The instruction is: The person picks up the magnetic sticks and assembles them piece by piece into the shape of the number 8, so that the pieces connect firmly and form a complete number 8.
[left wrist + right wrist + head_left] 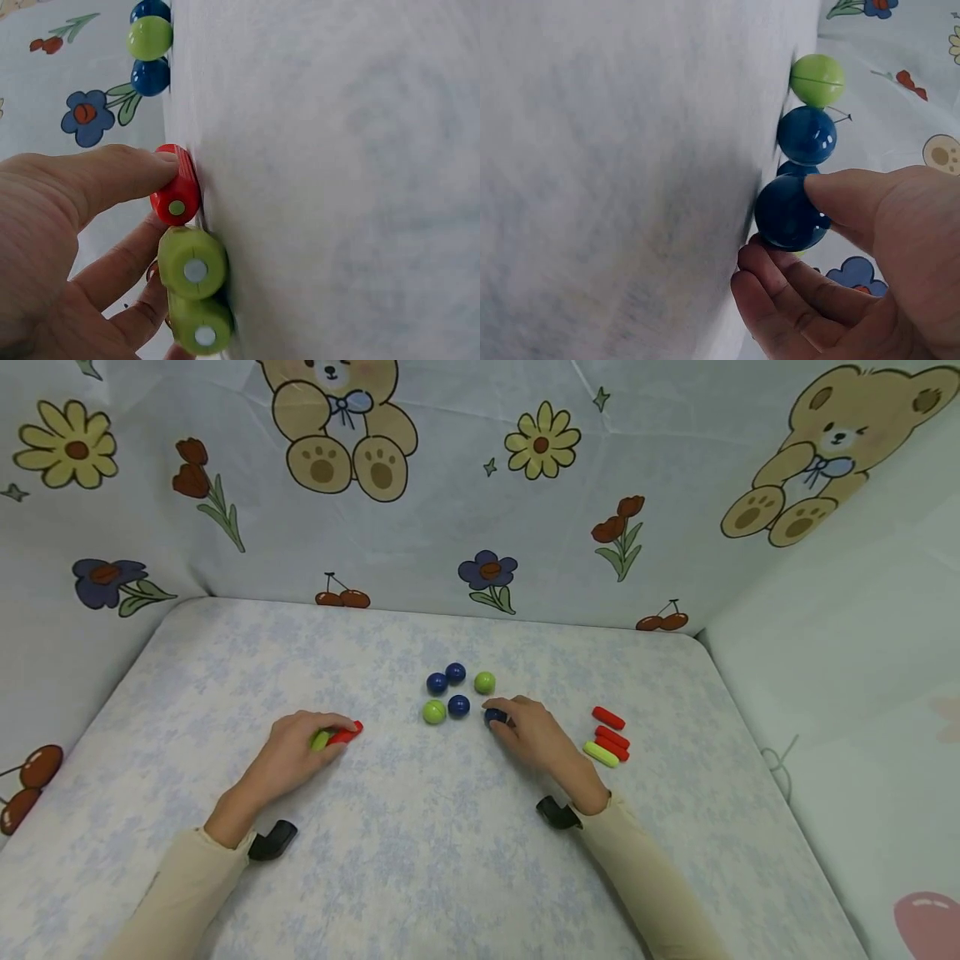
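Observation:
My left hand pinches a red stick with rounded ends between thumb and fingers, low at the tabletop. Beside it in the left wrist view lie two green sticks with pale metal ends, touching each other and partly under the curled fingers. My right hand holds a dark blue ball between thumb and fingertips, on or just over the surface; whether it is lifted I cannot tell. Left of that hand are three loose blue balls and two green balls.
Right of my right hand lie three red sticks and a yellow-green stick. The table has a pale blue mottled cover. A cloth printed with bears and flowers hangs behind it. Black straps show at both wrists.

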